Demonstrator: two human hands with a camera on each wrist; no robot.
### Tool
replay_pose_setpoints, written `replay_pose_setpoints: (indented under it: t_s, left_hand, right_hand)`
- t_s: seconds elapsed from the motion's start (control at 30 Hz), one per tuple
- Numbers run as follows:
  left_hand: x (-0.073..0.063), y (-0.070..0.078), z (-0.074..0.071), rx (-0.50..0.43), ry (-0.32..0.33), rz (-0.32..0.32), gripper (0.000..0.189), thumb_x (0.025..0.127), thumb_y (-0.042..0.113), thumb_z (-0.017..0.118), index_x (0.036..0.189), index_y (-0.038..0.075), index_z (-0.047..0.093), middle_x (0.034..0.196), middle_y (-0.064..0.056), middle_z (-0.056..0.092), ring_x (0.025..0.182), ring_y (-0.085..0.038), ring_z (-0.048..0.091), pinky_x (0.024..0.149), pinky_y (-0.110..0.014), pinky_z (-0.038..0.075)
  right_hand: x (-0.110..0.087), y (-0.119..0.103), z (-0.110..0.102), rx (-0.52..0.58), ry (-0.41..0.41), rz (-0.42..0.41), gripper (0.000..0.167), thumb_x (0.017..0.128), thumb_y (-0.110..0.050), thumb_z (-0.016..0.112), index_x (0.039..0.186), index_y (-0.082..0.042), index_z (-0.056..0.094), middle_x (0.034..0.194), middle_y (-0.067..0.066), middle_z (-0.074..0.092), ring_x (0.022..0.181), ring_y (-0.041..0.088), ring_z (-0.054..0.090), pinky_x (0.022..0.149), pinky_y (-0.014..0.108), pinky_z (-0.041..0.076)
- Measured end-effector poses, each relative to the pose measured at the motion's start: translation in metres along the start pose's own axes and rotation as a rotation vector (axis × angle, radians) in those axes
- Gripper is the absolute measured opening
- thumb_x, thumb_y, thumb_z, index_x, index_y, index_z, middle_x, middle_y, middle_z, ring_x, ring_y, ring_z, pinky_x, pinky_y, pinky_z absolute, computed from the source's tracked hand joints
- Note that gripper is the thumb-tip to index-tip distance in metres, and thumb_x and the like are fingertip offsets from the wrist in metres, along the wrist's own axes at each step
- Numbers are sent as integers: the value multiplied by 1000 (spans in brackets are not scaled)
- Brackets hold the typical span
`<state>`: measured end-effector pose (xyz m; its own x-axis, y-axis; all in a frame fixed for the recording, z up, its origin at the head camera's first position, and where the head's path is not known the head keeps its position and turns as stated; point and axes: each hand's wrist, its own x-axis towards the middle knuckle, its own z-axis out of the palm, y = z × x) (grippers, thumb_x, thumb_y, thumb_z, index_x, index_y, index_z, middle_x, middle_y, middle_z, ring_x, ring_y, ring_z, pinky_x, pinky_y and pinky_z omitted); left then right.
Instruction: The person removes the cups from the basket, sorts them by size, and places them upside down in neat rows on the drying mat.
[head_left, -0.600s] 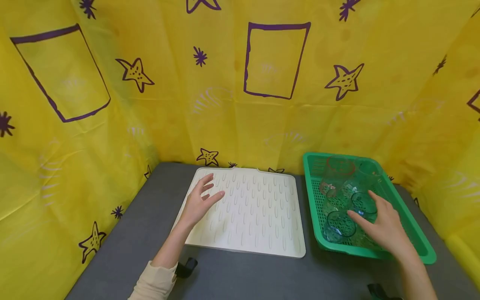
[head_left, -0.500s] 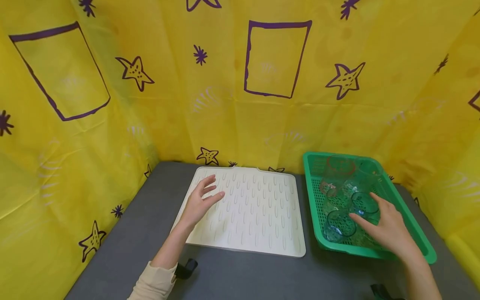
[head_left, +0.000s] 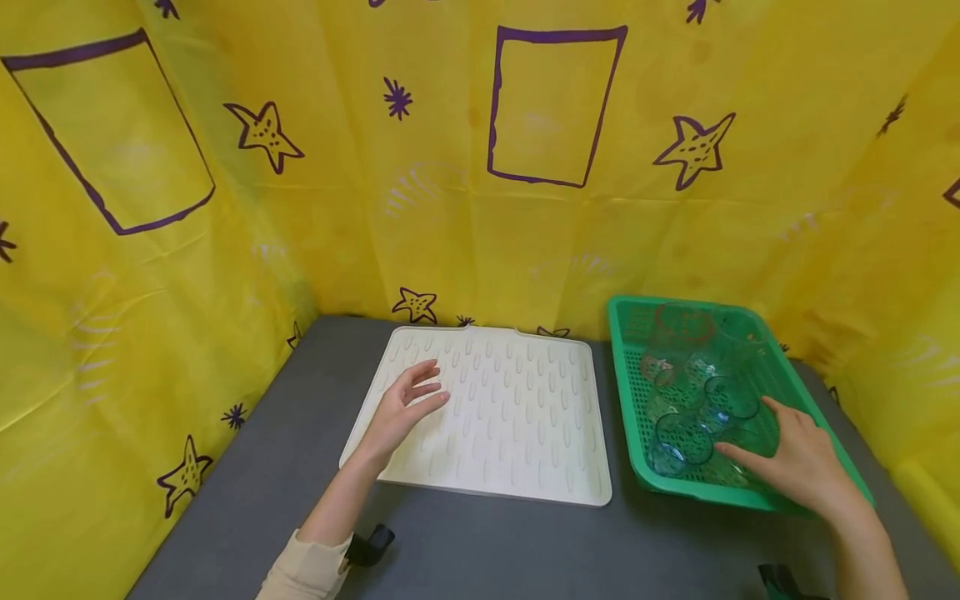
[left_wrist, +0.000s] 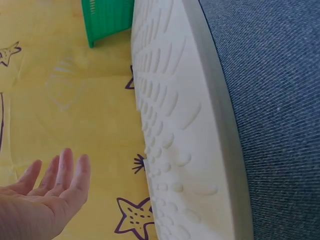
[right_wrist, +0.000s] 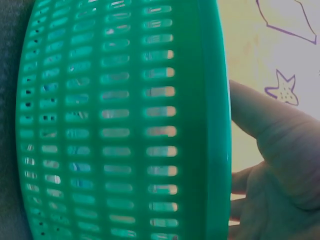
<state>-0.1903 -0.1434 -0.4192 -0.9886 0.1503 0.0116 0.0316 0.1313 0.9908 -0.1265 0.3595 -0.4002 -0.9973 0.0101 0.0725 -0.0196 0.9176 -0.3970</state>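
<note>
Yellow cloth [head_left: 352, 225] backs glasses [head_left: 684, 439] just beside the right fingers [head_left: 784, 414], parted and empty like the left fingers [head_left: 417, 372].

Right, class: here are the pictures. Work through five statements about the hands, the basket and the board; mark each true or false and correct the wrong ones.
1. In the head view, the green basket stands to the right of the white board. True.
2. Several glasses are inside the basket. True.
3. The left hand grips a glass. False: the left hand holds nothing and is raised over the board.
4. The right hand rests on the board. False: the right hand is at the basket.
5. The yellow cloth shows starfish drawings. True.
</note>
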Motion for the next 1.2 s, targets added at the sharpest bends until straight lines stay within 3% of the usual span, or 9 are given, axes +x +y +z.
replay_pose_setpoints:
  t_s: [0.27,0.67,0.93,1.2]
  left_hand:
    - [-5,-7,0,-8,-32,-7,60,91,20,68,145,12,43,141,-11,49,125,-29,51,103,-49,40]
    - [-8,-14,10,-40,-81,-4,58,90,17,68,143,11,45,141,-12,50,124,-29,52,102,-45,42]
    - [-10,-17,14,-32,-100,-1,58,91,17,68,144,10,44,142,-15,48,125,-30,52,103,-48,40]
    - [-11,-17,17,-41,-118,8,54,91,16,68,141,11,48,139,-10,52,123,-29,53,100,-39,43]
  right_hand:
    - [2,2,-5,-34,-130,12,105,84,-50,72,139,25,22,130,51,28,114,66,30,85,75,31]
    - [2,11,1,-24,-272,20,98,83,-50,73,135,22,32,124,46,42,106,61,46,74,60,46]
    - [2,11,2,2,-291,31,96,81,-46,77,135,20,33,119,41,51,104,58,50,73,57,47]
    - [3,12,0,-12,-251,23,96,79,-44,79,133,21,34,115,39,53,100,56,53,72,58,47]
